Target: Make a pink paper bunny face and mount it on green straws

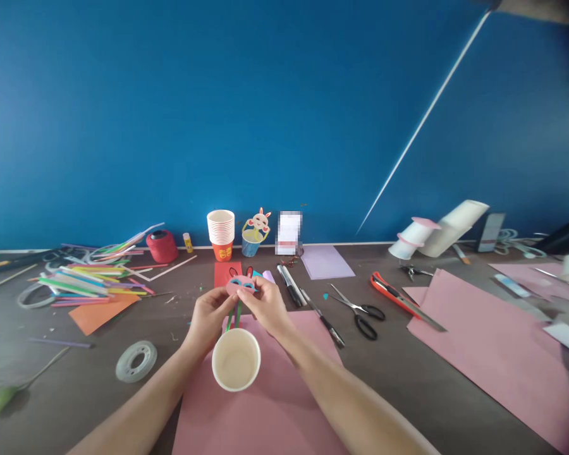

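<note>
Between my two hands is a pink paper rabbit face (237, 285) with outlined ears and blue round the eyes. My left hand (212, 314) pinches its left edge, and my right hand (268, 303) pinches its right edge. Green strips (234, 313) run down below the face towards a white paper cup (237, 360), whose open mouth faces me. Whether the strips are fixed to the cup I cannot tell. Under the cup and my wrists lies a pink paper sheet (265, 417).
Scissors (358, 309), a red box cutter (405, 300) and pens (322, 319) lie to the right. Stacked cups (221, 234) and a finished rabbit cup (253, 241) stand behind. Leftward are a tape roll (136, 361), coloured strips (85, 282) and red thread (162, 247).
</note>
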Available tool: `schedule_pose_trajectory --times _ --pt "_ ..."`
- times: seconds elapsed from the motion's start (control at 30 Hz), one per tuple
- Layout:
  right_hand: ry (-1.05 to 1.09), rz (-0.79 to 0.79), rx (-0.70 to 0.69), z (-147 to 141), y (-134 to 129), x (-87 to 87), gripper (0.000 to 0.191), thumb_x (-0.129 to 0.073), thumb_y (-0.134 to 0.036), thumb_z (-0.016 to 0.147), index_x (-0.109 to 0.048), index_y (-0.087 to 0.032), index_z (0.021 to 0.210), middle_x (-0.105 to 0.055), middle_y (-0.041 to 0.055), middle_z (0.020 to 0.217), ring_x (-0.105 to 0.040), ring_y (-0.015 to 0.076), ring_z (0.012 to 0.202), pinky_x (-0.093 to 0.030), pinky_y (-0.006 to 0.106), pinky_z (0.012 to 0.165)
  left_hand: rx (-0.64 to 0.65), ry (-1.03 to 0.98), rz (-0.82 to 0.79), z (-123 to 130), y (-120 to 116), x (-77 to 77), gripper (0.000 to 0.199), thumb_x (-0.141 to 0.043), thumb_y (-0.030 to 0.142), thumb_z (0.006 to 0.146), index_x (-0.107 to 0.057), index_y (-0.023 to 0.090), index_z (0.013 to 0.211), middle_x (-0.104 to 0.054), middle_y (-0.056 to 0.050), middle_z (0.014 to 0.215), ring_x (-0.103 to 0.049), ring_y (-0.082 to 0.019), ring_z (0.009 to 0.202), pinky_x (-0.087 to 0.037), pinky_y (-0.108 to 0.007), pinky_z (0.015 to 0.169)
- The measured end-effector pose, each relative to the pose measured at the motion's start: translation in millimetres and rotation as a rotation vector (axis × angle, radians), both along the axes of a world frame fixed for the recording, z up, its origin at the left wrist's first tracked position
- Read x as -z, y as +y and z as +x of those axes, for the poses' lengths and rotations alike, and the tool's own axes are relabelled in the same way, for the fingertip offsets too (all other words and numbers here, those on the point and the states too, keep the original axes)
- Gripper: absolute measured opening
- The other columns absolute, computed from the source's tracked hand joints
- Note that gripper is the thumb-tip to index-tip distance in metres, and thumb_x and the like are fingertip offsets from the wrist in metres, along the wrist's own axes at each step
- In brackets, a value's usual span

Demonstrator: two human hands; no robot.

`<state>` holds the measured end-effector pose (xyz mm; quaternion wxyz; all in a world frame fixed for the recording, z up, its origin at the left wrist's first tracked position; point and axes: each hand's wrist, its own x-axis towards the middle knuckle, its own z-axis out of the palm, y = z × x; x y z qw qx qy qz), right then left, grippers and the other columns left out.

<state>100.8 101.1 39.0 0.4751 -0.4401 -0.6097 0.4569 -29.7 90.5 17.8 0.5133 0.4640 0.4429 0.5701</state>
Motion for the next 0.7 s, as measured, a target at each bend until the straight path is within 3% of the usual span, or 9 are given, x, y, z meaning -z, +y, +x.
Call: schedule_pose_trajectory --times 0.3,0.53,0.7 --pt "-0.007 0.038 0.008 0.4 -1.2 -2.3 0.023 -0.056 -0.033 0.074 -0.061 -0.016 0.088 -0.055 -0.0012 0.062 -0.047 0.0102 0.052 -0.037 0.021 0.046 -0.011 0.057 0.024 0.6 -2.6 -3.9 0.024 -0.071 0.034 0.062 -0.069 0.014 0.076 -0.068 -0.004 0.071 -0.059 -0.017 0.068 -0.046 -0.024 0.065" --pt "0.049 -0.007 -0.022 -0.1 -2.7 -4.5 0.017 -0.056 -0.032 0.073 -0.058 -0.017 0.080 -0.056 -0.0014 0.061 -0.043 0.0081 0.045 -0.034 0.019 0.040 -0.030 0.057 0.039 0.2 -1.6 -0.3 0.024 -0.071 0.035 0.061 -0.069 0.015 0.075 -0.068 -0.004 0.070 -0.060 -0.017 0.068 -0.047 -0.026 0.066" --pt "0.096 0.000 -0.049 0.0 -2.4 -3.6 0.015 -0.057 -0.031 0.073 -0.056 -0.017 0.078 -0.059 0.0000 0.069 -0.050 0.0101 0.052 -0.039 0.021 0.046 -0.023 0.060 0.060 0.5 -3.4 -2.6 0.020 -0.070 0.032 0.063 -0.069 0.015 0.074 -0.067 -0.003 0.067 -0.059 -0.016 0.067 -0.046 -0.024 0.065"
